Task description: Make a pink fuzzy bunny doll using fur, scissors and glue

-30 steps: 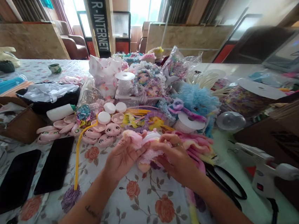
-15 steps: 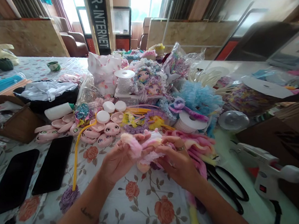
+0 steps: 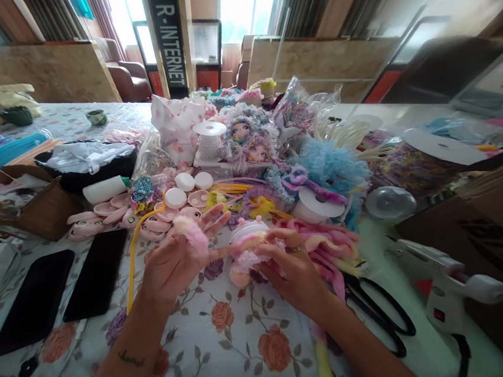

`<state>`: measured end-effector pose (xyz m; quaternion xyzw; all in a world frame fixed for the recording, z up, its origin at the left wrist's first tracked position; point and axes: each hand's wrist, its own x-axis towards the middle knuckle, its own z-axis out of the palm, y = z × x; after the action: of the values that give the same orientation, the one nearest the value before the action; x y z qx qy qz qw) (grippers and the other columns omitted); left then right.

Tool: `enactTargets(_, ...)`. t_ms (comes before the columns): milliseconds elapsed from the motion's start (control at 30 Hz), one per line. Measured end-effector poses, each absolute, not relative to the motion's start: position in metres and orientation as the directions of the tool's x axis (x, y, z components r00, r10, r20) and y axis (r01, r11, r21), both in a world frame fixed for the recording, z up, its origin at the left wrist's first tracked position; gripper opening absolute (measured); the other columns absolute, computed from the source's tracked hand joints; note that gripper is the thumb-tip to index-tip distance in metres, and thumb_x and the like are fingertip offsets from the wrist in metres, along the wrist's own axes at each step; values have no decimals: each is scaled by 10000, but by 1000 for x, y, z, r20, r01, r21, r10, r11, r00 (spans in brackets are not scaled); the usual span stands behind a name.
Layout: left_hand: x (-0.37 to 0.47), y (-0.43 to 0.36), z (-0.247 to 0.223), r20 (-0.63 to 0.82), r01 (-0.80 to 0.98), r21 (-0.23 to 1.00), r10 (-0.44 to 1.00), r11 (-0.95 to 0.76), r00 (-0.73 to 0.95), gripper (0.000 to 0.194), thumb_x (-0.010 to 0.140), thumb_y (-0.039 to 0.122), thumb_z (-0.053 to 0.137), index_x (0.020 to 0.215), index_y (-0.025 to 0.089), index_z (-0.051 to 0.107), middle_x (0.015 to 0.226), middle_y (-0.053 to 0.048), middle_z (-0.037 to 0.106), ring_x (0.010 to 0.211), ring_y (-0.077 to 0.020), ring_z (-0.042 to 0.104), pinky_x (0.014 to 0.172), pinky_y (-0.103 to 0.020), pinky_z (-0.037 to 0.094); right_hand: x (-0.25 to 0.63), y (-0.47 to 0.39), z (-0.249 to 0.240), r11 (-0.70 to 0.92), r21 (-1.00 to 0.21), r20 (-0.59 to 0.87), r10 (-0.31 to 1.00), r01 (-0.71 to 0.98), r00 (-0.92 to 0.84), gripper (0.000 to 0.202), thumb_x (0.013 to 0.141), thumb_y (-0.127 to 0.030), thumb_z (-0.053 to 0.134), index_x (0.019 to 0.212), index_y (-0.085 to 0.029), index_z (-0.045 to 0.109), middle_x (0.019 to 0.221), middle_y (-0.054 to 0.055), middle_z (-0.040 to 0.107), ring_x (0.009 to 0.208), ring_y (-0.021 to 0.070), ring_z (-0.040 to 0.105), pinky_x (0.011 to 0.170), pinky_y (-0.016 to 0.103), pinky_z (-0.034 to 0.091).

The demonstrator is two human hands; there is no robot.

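My left hand is turned palm up with several fingers stretched out. A fluffy pink-and-cream strip is caught near its thumb and forefinger. Its lowest outstretched finger reaches to a small doll-like piece, which has white beaded trim, lacy pink frill and two pink knobs. My right hand, a ring on one finger, pinches the frilly side of that piece. A round peach part sticks out below it. Soft pink-and-yellow fluffy strips lie just beyond my right hand.
Black scissors and a white glue gun lie at right. Two black phones are at left. Pink doll faces, white discs, a ribbon spool and blue tulle fill the table behind my hands.
My left hand has moved left, away from the doll-like piece, with the fluffy strip, and its fingers have spread. My right hand stays on the piece. The view has shifted slightly.
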<state>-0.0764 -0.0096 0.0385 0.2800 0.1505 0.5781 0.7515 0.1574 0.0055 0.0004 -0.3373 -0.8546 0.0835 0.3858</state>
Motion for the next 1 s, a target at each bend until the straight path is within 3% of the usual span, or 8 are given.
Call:
enactTargets(333,-56,-5,36,91,-736,627,914,256,396,474,758,239,702,1222,207,607,1429,-126,484,1418,-368,276,1141,-568,246,158,5,2,748,-413,581,656,521,-482,375,835,-78,596,1155,-271,564,1123,81,455,1088,237,495,929,436,477)
enactTargets(533,-70,-7,32,54,-693,650,891,311,450,495,730,215,730,1212,213,620,1410,-134,507,1389,-367,340,1133,-533,290,158,5,2,742,-396,590,657,541,-470,301,822,-87,590,1077,-245,567,1113,84,473,1065,237,517,905,424,497)
enactTargets(700,-69,-3,31,65,-702,669,921,246,385,446,773,232,697,1214,218,630,1350,-119,565,1361,-335,397,1133,-486,314,157,5,7,723,-411,569,679,555,-464,254,823,-116,586,1045,-240,574,1116,90,498,1065,240,533,896,426,506)
enactTargets(1000,-60,-3,33,93,-602,763,883,234,461,468,736,322,746,1160,141,666,1365,-179,535,1274,-392,476,1060,-464,386,157,7,2,714,-439,533,696,545,-482,314,810,-75,581,1086,-226,577,1127,92,459,1110,251,484,934,442,474)
